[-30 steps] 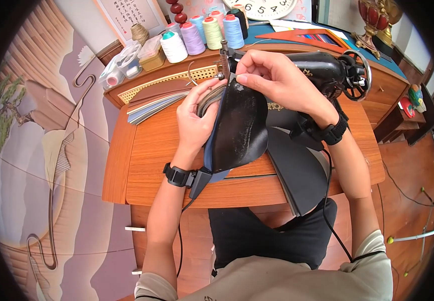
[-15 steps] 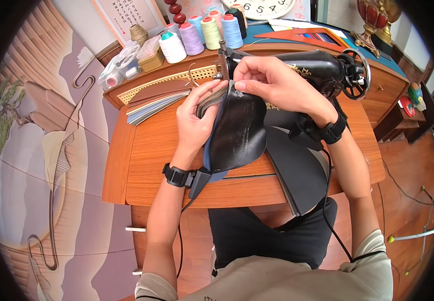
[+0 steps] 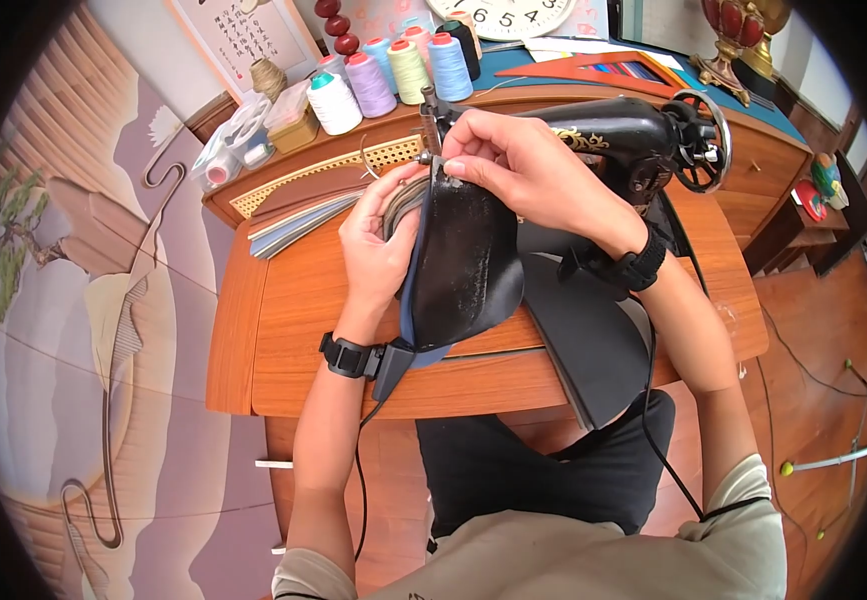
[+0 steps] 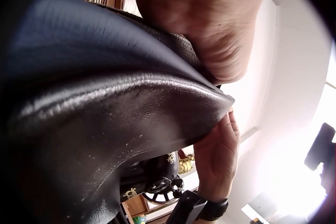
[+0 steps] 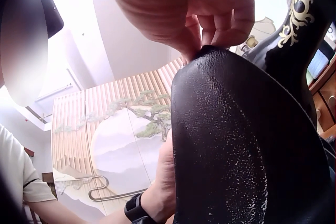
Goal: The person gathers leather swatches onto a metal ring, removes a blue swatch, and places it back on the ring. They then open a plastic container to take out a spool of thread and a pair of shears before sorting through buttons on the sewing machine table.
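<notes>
A black leather piece (image 3: 473,255) with a scuffed, whitish streak stands up between the hands over the table. The right hand (image 3: 543,175) pinches its top corner between thumb and fingers; in the right wrist view that corner of the black leather (image 5: 226,129) meets the fingertips. A bent bundle of layered sheets (image 3: 405,205) sits in the curled left hand (image 3: 373,255). Along the black piece's left side shows a blue leather piece (image 3: 408,300), which the left wrist view shows lying against it. The lower part of the bundle is hidden behind the black leather.
A black sewing machine (image 3: 593,130) stands behind the right hand. A stack of dark grey pieces (image 3: 593,345) lies at the table's front edge, and a fan of coloured sheets (image 3: 298,225) at the left. Several thread cones (image 3: 333,102) line the raised back shelf.
The head view has shifted slightly, so the table's things sit a little more to the left. The right hand keeps its pinch; the black leather's surface has flexed a little.
</notes>
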Demonstrator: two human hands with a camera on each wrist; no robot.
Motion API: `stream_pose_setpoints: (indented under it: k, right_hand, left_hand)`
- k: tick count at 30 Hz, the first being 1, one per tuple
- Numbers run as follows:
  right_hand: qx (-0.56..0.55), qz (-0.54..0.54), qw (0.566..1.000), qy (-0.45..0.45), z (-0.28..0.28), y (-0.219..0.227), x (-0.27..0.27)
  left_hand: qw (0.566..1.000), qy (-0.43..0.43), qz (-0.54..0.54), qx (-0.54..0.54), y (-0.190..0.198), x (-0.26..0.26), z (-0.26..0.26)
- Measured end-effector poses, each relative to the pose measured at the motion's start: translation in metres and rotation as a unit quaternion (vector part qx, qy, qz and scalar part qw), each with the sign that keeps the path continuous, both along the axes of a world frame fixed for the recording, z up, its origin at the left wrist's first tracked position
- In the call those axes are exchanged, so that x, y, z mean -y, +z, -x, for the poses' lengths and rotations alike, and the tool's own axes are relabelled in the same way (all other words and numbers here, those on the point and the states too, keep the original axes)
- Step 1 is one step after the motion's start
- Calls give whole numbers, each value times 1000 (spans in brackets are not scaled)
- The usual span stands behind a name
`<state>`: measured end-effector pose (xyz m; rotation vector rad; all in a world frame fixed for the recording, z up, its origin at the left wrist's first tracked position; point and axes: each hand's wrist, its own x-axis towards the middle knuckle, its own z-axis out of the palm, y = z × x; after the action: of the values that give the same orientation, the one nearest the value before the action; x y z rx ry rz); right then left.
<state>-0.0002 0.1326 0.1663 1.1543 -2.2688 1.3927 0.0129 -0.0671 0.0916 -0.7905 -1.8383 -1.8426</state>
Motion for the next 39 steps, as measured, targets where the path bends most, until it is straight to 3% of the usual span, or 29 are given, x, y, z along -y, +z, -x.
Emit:
stream_pose_setpoints:
  k: [6, 8, 14, 21, 23, 27, 29, 32, 39]
  right_hand:
    - [-19, 37, 999, 24, 3, -6, 3]
    - [-109, 3, 994, 0, 3, -6, 2]
    - [-1, -51, 998, 24, 3, -7, 1]
    - [-4, -67, 998, 13, 9, -16, 1]
    - [-91, -64, 993, -29, 8, -17, 1]
    - [-129, -18, 991, -18, 3, -8, 1]
    - [-40, -21, 999, 15, -2, -1, 1]
    - [3, -14, 1000, 17, -3, -1, 4]
    - [36, 27, 999, 18, -3, -5, 7]
  left_hand:
    - [998, -4, -45, 40, 2, 1, 1]
    - [997, -11, -66, 44, 3, 2, 1]
    - [997, -41, -53, 46, 6, 1, -1]
    - [996, -66, -37, 37, 2, 1, 2]
    - [996, -66, -42, 37, 3, 1, 2]
    - [997, -57, -41, 44, 4, 0, 0]
    - [997, -47, -29, 44, 2, 1, 1]
    - [996, -52, -43, 53, 1, 1, 1]
    - [992, -88, -68, 62, 2, 0, -2]
